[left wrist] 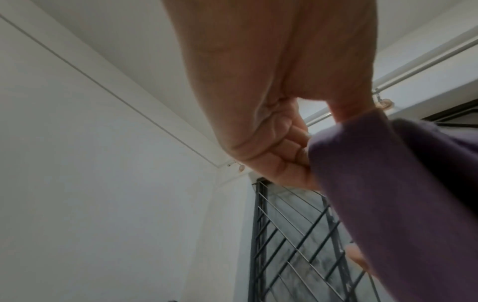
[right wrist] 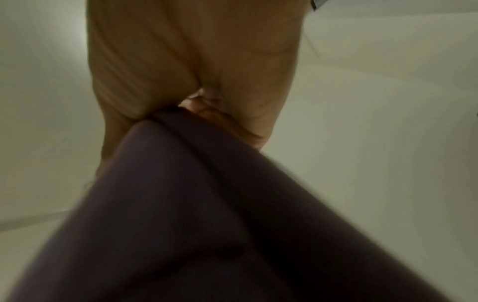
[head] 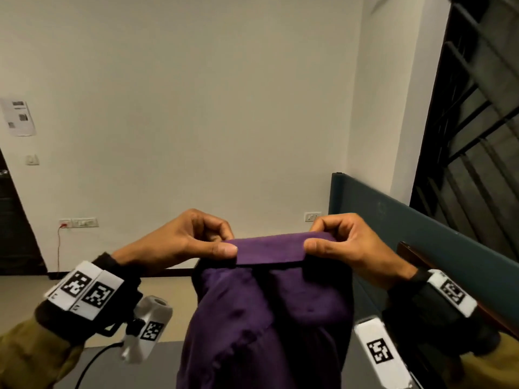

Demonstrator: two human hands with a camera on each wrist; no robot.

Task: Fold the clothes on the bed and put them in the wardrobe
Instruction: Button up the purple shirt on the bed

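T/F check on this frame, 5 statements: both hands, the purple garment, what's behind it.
1. The left hand and the right hand both pinch the top edge of the purple garment. True.
2. The garment lies flat on the bed. False: it is held up and hangs below the hands.
3. The right hand is open and empty. False: its thumb and fingers pinch the garment.
4. A dark window grille stands at the right of the head view. True.
5. The garment is green. False: it is purple.
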